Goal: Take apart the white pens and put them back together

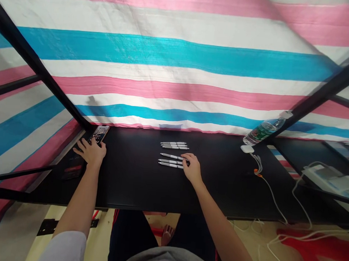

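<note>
You are working at a black counter, where three pens are lying side by side in a far set, your landmark here. Slim white barrels are showing darker grey markings, and their narrow ends are pointing left. On the near side of the far set, three matching pens are forming a near set. The lower two of these are lying almost parallel, close together; the top pen is sitting a little apart from them and slanting slightly, its right end running in to your fingers.

Your right hand is resting low, just nearer to you than the right end of the far set, palm down and knuckles bent. Its thumb and index finger are closing in around the top pen's right end, though you are hiding the contact, so I cannot tell whether they are clamped on it. Your right forearm is slanting inward from the lower right.

Well to the left of the far set, your left hand is lying palm down with its fingers spreading apart, the fingertips overlapping the near end of a phone. Your left forearm is rising steeply behind it.

Well to the right of the far set, a clear bottle with a green label is standing beside a white adapter.
</note>
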A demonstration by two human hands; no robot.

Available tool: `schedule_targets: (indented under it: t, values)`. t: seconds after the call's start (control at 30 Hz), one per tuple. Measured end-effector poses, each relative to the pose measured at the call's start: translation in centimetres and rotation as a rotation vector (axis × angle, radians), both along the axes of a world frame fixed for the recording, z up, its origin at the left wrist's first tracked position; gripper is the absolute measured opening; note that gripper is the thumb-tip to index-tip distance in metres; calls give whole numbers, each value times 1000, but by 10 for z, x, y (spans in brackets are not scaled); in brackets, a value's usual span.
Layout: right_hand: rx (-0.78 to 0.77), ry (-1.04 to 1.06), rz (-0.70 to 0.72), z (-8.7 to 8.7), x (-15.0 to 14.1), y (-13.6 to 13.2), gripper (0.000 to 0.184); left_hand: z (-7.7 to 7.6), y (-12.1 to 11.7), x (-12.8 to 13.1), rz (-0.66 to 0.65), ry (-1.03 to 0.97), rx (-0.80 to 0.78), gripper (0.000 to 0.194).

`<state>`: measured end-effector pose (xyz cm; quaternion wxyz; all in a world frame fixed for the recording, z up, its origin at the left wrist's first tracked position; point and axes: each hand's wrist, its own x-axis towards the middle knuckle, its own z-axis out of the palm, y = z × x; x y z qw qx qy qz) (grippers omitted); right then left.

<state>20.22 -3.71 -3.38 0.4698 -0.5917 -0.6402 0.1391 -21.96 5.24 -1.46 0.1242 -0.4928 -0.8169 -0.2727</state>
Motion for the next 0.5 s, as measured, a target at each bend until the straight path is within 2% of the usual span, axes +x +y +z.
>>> schedule_targets:
  t: [0.2,0.5]
  values:
    - [4,-16,-6,1,0,0,24,0,1,-1,-12,36,-68,45]
    - [5,-18,-1,1,1,0,24,1,-2,3,-30,44,-1,46]
